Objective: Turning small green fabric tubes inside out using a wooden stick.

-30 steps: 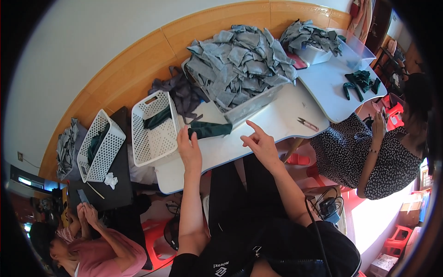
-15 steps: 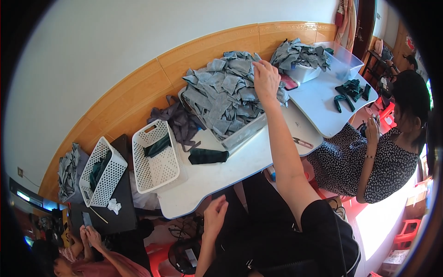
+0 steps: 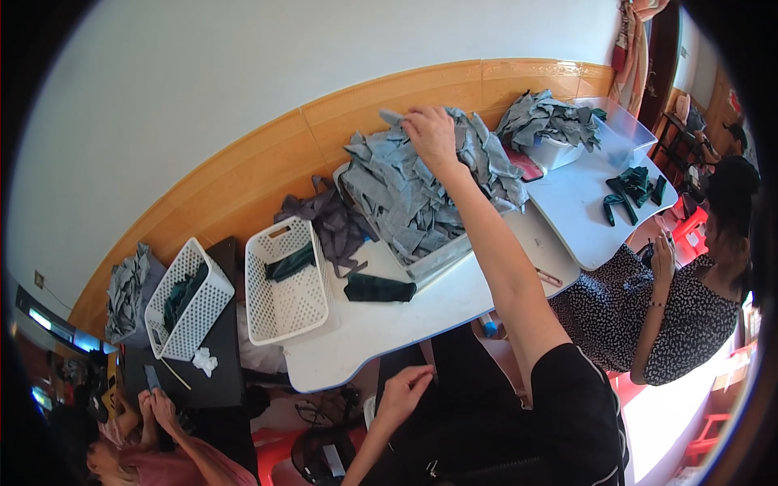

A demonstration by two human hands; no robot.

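1. The right hand (image 3: 431,134) is reaching out to the far edge of the white desk (image 3: 389,324), its fingers curling down onto the top of the grey cloth pieces (image 3: 421,190) and gripping one of them.
2. Those pieces are lying heaped in a tray (image 3: 433,261) near the desk's far edge.
3. The left hand (image 3: 403,390) is hanging below the desk's near edge, fingers loosely curled and pinched together; whether it is holding anything, I cannot tell.
4. A dark green folded cloth (image 3: 379,288) is lying mid-desk, just beside the tray.
5. A white perforated basket (image 3: 285,282) is sitting at the desk's left end, holding another green piece.
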